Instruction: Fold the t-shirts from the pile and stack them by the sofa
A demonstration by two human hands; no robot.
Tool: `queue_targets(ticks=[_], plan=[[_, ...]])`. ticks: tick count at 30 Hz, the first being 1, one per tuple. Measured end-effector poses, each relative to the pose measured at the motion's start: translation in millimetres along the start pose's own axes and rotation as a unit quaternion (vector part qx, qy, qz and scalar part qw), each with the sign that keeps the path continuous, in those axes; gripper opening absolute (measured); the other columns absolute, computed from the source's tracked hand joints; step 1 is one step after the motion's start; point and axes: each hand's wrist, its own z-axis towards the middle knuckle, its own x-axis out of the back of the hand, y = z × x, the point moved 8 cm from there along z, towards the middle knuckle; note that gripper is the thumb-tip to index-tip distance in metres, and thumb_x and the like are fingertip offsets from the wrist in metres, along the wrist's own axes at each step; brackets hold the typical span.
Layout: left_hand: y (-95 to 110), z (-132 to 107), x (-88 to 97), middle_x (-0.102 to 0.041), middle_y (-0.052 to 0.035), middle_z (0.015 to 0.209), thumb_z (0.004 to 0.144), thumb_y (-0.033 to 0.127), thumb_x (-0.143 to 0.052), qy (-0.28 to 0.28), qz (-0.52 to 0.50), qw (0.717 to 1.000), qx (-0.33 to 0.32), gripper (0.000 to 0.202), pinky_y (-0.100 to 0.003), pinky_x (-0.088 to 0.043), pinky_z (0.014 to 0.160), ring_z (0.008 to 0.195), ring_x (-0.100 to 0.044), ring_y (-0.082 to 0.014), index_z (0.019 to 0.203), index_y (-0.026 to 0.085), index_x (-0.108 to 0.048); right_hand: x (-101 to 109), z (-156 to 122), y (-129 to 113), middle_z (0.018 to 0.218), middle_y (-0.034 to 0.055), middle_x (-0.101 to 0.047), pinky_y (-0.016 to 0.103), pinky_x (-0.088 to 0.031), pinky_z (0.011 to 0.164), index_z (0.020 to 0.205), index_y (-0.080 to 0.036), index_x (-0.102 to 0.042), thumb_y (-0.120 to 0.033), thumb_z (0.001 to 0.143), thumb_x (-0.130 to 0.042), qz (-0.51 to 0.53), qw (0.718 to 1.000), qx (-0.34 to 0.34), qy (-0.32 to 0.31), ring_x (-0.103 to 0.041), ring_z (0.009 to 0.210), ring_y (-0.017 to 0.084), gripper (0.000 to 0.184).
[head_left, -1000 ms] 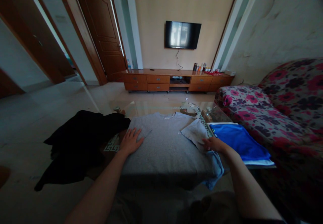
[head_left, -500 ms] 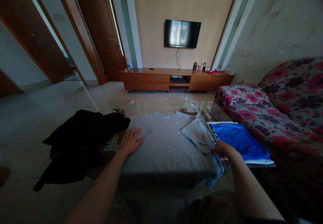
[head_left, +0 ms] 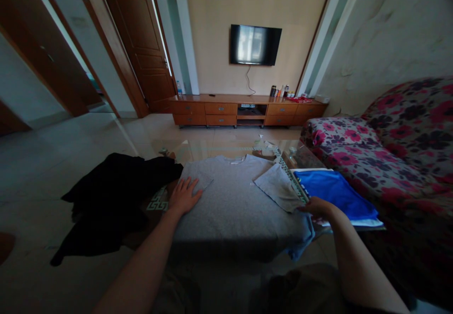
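Note:
A grey T-shirt (head_left: pixel 230 205) lies spread over the glass table, its collar at the far side and its lower part hanging over the near edge. My left hand (head_left: pixel 184 198) rests flat on the shirt's left sleeve area with the fingers spread. At the right, my right hand (head_left: pixel 318 208) is closed, its fingertips pinching the edge of the right sleeve (head_left: pixel 278 187). Blue cloth (head_left: pixel 299 244) shows below the shirt's near right corner. The tips of my right fingers are partly hidden by the hand.
Black clothing (head_left: pixel 116 196) is heaped left of the shirt. A folded blue garment (head_left: pixel 334 195) lies on white cloth to the right. The glass table (head_left: pixel 191 148) has a patterned border. Beyond stand a flowered sofa (head_left: pixel 354 149) and a low wooden cabinet (head_left: pixel 221 109) beneath a television (head_left: pixel 255 45).
My right hand has shifted slightly to the right at the sleeve's edge. My left hand stays flat on the shirt. The view has tilted very slightly.

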Motion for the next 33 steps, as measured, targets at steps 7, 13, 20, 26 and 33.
queue_targets(ticks=[7,13,20,26,33], plan=[[-1,0,-2.6,-0.03,-0.0045,0.166,0.097,0.067,-0.029,0.002,0.006,1.0,0.003,0.071,-0.048,-0.016,0.123,0.154,-0.021,-0.0315,0.158,0.03,-0.035,-19,-15,24,0.058,0.0046,-0.067,0.021,-0.043,0.048,0.068,-0.016,-0.063,-0.03,0.078,-0.071,-0.035,0.997,0.066,-0.033,-0.066,0.057,0.017,0.019],[-1,-2,-2.0,-0.03,-0.0058,0.166,0.097,0.068,-0.026,0.0,0.0,1.0,-0.005,0.073,-0.049,-0.017,0.122,0.153,-0.021,-0.0322,0.158,0.029,-0.034,-44,-39,81,0.058,0.0088,-0.068,0.024,-0.042,0.045,0.065,-0.016,-0.066,-0.049,0.086,-0.058,0.015,0.998,0.029,-0.046,-0.063,0.05,0.018,0.04],[-1,-1,-2.3,-0.031,-0.0041,0.165,0.096,0.066,-0.03,0.004,0.001,1.0,0.009,0.071,-0.05,-0.018,0.122,0.153,-0.021,-0.033,0.157,0.03,-0.036,-97,-58,91,0.099,0.0098,-0.076,0.039,-0.057,0.084,0.092,-0.023,-0.073,-0.051,0.059,-0.077,0.134,0.979,0.152,0.009,-0.072,0.097,0.031,0.043],[-1,-1,-1.7,-0.032,-0.005,0.165,0.096,0.067,-0.03,0.016,-0.002,1.0,0.0,0.071,-0.05,-0.018,0.122,0.153,-0.022,-0.0332,0.156,0.03,-0.037,-118,-61,82,0.085,0.0073,-0.074,0.041,-0.057,0.083,0.085,-0.022,-0.072,-0.068,0.073,-0.061,0.245,0.95,0.186,-0.048,-0.071,0.091,0.032,0.048],[-1,-2,-1.3,-0.032,-0.0037,0.165,0.097,0.066,-0.03,0.01,-0.006,1.0,0.008,0.07,-0.049,-0.018,0.122,0.153,-0.021,-0.0322,0.157,0.031,-0.036,-94,-71,100,0.083,0.007,-0.071,0.04,-0.056,0.082,0.079,-0.024,-0.069,-0.071,0.078,-0.051,0.204,0.964,0.147,0.085,-0.068,0.088,0.031,0.051]])
